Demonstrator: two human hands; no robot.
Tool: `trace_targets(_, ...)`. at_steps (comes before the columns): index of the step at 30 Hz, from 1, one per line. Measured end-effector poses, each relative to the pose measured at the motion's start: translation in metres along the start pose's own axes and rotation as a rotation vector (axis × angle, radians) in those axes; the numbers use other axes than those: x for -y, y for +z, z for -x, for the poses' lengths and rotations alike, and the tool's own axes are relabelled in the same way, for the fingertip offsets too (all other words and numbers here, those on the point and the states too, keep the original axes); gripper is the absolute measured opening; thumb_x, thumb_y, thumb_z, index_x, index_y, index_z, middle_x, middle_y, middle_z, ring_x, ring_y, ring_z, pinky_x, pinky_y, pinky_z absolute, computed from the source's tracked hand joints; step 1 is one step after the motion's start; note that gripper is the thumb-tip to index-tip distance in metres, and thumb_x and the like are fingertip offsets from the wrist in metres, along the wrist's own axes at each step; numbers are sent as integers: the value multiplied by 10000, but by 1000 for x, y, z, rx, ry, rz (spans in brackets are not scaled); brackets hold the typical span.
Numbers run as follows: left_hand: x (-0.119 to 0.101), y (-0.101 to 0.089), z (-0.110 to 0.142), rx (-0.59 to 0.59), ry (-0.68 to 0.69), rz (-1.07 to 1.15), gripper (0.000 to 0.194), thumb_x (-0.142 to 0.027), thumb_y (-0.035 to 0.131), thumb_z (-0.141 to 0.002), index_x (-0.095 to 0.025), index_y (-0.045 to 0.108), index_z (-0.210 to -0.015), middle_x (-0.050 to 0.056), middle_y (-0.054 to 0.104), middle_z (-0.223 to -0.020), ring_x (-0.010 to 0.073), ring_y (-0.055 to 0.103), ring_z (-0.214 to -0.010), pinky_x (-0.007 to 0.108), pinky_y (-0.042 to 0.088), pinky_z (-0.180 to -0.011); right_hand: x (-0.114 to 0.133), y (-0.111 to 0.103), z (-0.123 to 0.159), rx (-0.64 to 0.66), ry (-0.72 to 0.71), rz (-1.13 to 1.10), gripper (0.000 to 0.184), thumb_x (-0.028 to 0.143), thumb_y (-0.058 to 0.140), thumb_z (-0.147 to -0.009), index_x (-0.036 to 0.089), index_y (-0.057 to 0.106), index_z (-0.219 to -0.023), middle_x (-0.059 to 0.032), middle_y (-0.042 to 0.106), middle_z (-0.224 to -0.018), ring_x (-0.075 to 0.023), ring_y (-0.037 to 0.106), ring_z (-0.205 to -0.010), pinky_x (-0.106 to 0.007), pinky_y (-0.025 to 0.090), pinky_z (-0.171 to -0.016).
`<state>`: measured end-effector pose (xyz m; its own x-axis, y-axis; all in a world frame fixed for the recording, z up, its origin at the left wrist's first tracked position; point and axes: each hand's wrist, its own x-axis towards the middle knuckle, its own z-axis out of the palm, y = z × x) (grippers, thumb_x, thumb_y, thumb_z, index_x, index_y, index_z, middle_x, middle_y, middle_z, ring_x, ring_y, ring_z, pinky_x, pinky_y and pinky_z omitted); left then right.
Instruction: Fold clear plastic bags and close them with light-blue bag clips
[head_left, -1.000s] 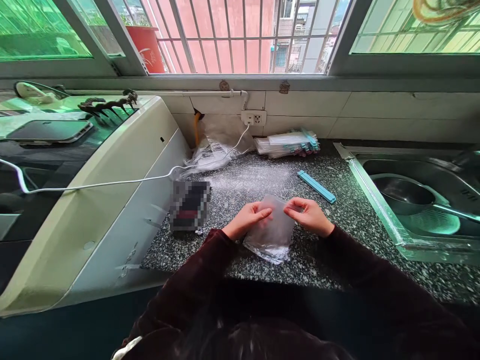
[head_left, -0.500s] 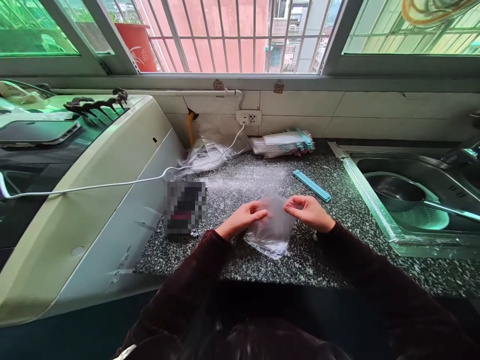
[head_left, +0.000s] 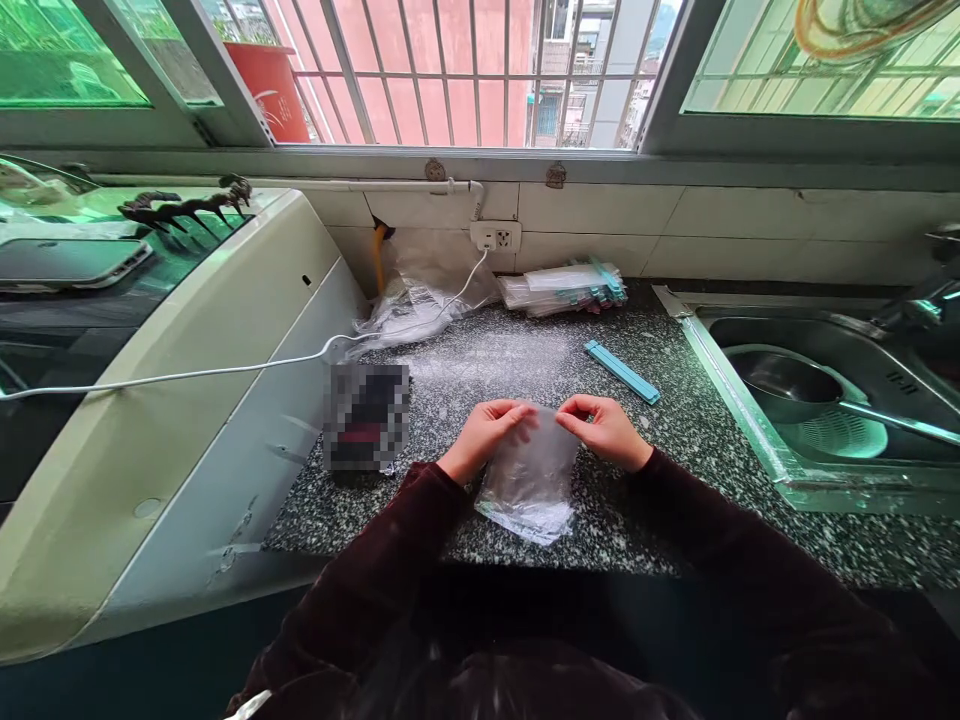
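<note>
L hand [head_left: 481, 438], R hand [head_left: 606, 430] pinch bag [head_left: 527, 490] @ top.

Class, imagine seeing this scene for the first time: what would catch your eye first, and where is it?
Probably the left hand and right hand, near the centre, pinching the upper part of some translucent plastic over the speckled counter. Beyond the right hand lies a bright turquoise strip. At the top centre, a large pink wall stands out behind bars.
</note>
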<state>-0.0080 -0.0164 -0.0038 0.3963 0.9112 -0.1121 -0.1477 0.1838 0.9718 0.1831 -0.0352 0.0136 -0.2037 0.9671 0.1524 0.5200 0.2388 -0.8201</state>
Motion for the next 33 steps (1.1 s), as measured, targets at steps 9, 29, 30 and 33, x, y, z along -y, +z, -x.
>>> trace_targets(9, -1, -3, 0, -91, 9, -1, 393, -465, 717, -610, -130, 699, -816, 32, 673, -670, 102, 548, -536, 226, 422, -547, -5, -2, 2, 6, -46, 82, 196, 330, 542, -747, 177, 617, -650, -25, 629, -644, -132, 526, -604, -266, 422, -596)
trace_targets(29, -1, -5, 1, -40, -170, 175, 434, -407, 805, -494, -101, 684, -776, 65, 704, -676, 122, 593, -539, 254, 454, -595, -27, -36, -12, -167, 21, 265, 212, 357, 547, -750, 176, 657, -747, -47, 673, -717, -162, 575, -645, -284, 435, -620)
trace_targets(30, -2, -6, 1, -41, -183, 178, 427, -397, 806, -495, -101, 682, -778, 65, 705, -678, 122, 593, -537, 251, 454, -588, -33, -44, -14, -242, 65, 378, 190, 330, 545, -749, 179, 659, -739, -51, 675, -728, -171, 579, -664, -292, 432, -635)
trace_targets(33, -3, -7, 3, -25, -204, 170, 409, -384, 805, -500, -103, 679, -769, 61, 704, -680, 118, 593, -533, 233, 445, -559, -48, -64, -20, -336, 230, 703, 148, 262, 542, -743, 184, 667, -727, -72, 682, -785, -206, 591, -757, -308, 418, -669)
